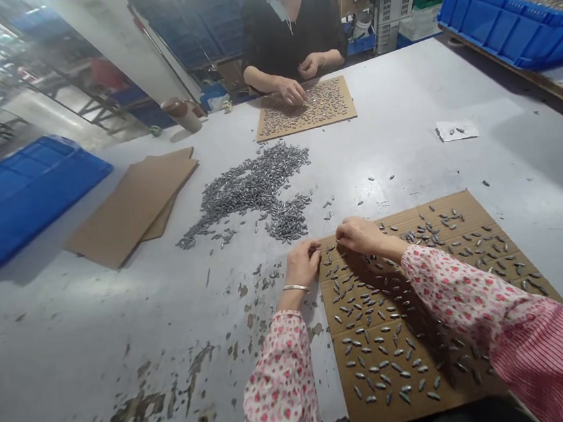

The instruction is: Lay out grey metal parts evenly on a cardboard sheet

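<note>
A brown cardboard sheet (424,417) lies in front of me, covered with many small grey metal pieces (378,367), pointed at the ends. My left hand (303,264) is at the sheet's left edge, near its far corner, with the fingers curled together. What it holds, if anything, is hidden. Over the far left part of the sheet, my right hand (358,235) is closed in a pinch, its fingertips low among the pieces. Anything between those fingertips is too small to make out. Beyond my left hand spreads a loose pile of the same metal pieces (253,187).
Across the white table (163,331) a person (294,42) works over another filled cardboard (266,132). Spare cardboard sheets (130,210) and a blue bin (23,194) lie at left. A blue crate (503,26) stands far right, near a white paper scrap (469,128) bearing pieces.
</note>
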The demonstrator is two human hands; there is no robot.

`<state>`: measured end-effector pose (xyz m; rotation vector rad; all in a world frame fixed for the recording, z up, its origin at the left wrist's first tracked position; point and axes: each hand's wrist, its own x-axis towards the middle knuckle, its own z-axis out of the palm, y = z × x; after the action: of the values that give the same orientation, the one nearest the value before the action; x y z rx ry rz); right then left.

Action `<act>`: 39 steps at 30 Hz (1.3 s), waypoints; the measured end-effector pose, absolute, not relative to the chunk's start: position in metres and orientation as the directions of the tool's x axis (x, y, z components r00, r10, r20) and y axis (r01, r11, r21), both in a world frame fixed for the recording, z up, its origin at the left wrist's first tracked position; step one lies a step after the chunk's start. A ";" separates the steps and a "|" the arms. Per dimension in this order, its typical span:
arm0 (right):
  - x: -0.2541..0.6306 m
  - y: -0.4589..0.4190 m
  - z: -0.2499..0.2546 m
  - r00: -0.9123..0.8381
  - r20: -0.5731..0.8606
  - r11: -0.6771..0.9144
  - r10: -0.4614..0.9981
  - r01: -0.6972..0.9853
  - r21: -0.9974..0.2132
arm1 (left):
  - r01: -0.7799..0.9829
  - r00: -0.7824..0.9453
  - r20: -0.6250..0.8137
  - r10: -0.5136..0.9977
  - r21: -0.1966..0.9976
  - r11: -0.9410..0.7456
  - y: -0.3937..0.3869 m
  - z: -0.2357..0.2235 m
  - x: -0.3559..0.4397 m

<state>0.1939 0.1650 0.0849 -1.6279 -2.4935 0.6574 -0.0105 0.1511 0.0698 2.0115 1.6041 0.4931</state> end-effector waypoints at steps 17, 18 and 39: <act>0.174 0.168 0.090 -0.478 -0.203 0.422 0.855 0.867 -0.264 | 0.863 0.260 -0.024 0.965 0.453 -0.222 0.149 0.064 0.005; 0.175 0.169 0.092 -0.467 -0.198 0.405 0.862 0.869 -0.285 | 0.854 0.255 -0.006 0.967 0.471 -0.222 0.147 0.063 0.004; 0.185 0.169 0.095 -0.437 -0.164 0.369 0.884 0.869 -0.330 | 0.821 0.393 -0.047 0.918 0.469 -0.327 0.138 0.071 -0.007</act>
<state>0.1845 0.1689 0.0947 -1.6435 -2.5646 0.5785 -0.0070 0.1381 0.0709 2.2377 1.4953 0.3170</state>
